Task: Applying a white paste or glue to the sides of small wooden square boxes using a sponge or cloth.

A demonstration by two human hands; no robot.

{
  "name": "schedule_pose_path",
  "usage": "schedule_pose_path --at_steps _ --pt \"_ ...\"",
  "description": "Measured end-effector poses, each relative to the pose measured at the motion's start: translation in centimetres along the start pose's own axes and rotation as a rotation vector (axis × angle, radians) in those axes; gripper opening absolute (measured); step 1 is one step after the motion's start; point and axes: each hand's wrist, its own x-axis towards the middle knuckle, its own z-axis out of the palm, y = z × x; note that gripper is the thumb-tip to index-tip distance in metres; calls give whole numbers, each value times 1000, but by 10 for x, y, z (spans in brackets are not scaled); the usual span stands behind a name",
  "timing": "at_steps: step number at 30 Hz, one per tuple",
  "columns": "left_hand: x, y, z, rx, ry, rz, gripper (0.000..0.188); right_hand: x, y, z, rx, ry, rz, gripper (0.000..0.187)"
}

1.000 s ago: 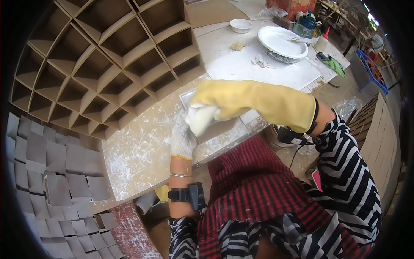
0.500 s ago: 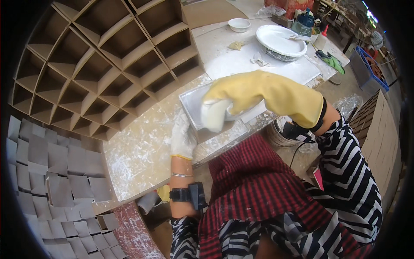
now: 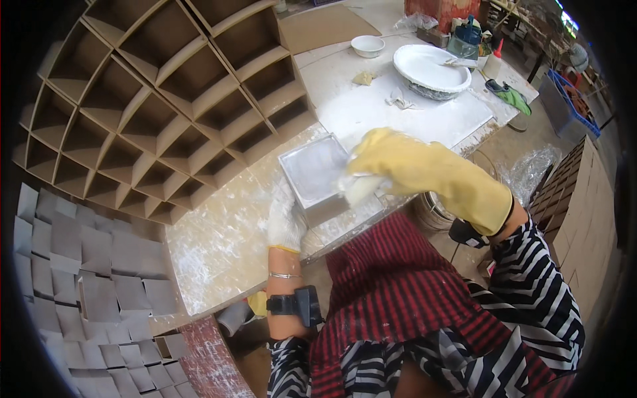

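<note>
A small square box with a whitish, wet-looking top stands near the front edge of the worktable. My left hand, in a white knit glove with a yellow cuff, grips the box along its left side; its fingers are partly hidden. At the box's right edge is my right hand, in a long yellow rubber glove. It is closed around a white sponge-like block, slightly blurred by motion, whose exact material I cannot make out.
Brown gridded board frames stand at the left, above many stacked grey box pieces. Farther back are a wide basin of white paste, a small white bowl, a red-tipped bottle and a green glove.
My right hand and the white block have slid from over the box's top to its right edge, toward me, uncovering the top. My left hand stays at the box's left side.
</note>
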Motion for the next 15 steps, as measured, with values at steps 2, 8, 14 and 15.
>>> schedule_pose_path --at_steps 2,8,14,15 --pt "-5 2 -3 32 2 49 53 -9 1 -3 13 67 6 55" --pt "-19 -7 14 213 129 238 42 -64 -5 27 947 756 507 61" --pt "-37 -11 23 317 50 309 50 -81 -17 48 1353 848 595 62" --pt "-37 -11 24 329 42 315 53 -83 -17 51 1361 853 613 62"
